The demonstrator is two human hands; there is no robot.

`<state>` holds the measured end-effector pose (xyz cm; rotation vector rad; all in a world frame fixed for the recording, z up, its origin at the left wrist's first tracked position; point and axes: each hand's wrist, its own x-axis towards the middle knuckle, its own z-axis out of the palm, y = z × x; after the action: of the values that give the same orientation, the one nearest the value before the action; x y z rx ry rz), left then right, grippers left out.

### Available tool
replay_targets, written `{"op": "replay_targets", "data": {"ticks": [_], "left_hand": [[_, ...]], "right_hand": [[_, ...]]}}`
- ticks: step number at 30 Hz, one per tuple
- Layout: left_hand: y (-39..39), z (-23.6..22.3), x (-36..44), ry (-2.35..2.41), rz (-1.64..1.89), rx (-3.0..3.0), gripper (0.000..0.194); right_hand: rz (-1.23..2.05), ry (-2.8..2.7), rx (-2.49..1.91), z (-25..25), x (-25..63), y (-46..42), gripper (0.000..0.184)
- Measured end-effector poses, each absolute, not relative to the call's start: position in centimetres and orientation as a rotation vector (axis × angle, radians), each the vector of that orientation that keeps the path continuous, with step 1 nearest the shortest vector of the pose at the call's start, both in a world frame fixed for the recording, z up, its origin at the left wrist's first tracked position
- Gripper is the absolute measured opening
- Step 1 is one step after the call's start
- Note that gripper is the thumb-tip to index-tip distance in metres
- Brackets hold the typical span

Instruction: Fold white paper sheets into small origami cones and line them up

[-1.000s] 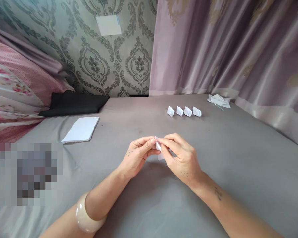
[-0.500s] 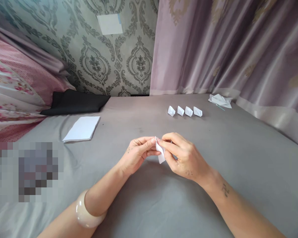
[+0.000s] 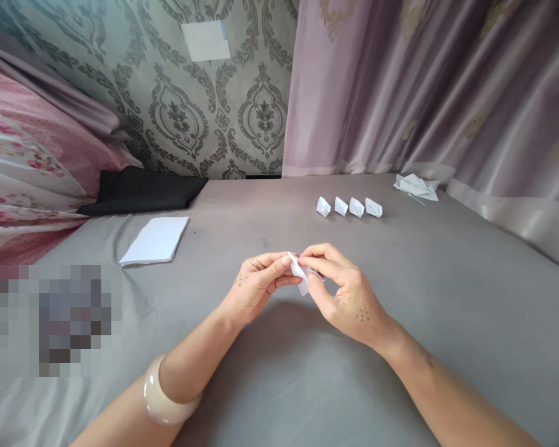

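A stack of white sheets (image 3: pixel 154 241) lies at ten o'clock on the grey bedsheet (image 3: pixel 447 298). At centre, the left hand (image 3: pixel 254 287) and right hand (image 3: pixel 342 295) both pinch a small folded paper (image 3: pixel 300 271) between fingertips. Light, thin and easily creased, it seems best gripped along its folded edges. Four folded pieces (image 3: pixel 349 207) line up at one o'clock.

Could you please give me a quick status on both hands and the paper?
Left hand and right hand both pinching the small folded paper above the grey sheet. Four folded pieces lined up beyond. Nothing obstructing.
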<state>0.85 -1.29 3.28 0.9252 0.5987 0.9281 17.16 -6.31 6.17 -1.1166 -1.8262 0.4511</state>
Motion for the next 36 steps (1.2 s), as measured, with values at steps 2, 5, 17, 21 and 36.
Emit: {"op": "replay_targets", "data": {"ticks": [2, 5, 17, 21, 36], "left_hand": [[-1.3, 3.3, 0.8, 0.606, 0.943, 0.927, 0.019], [-1.4, 3.3, 1.0, 0.625, 0.957, 0.933, 0.019], [-1.6, 3.1, 1.4, 0.728, 1.095, 0.865, 0.015], [-2.1, 2.9, 1.8, 0.725, 1.078, 0.868, 0.015], [-2.3, 2.9, 2.1, 0.74, 1.105, 0.833, 0.018]], "right_hand": [[0.549, -1.784, -1.169, 6.5, 17.1, -6.5, 0.03], [0.65, -1.752, -1.258, 6.9, 17.1, -6.7, 0.028], [0.395, -1.615, -1.282, 5.7, 15.9, -6.7, 0.007], [0.452, -1.503, -1.362, 4.9, 15.7, -6.3, 0.024], [0.086, -1.768, -1.255, 3.3, 15.4, -6.1, 0.023]]}}
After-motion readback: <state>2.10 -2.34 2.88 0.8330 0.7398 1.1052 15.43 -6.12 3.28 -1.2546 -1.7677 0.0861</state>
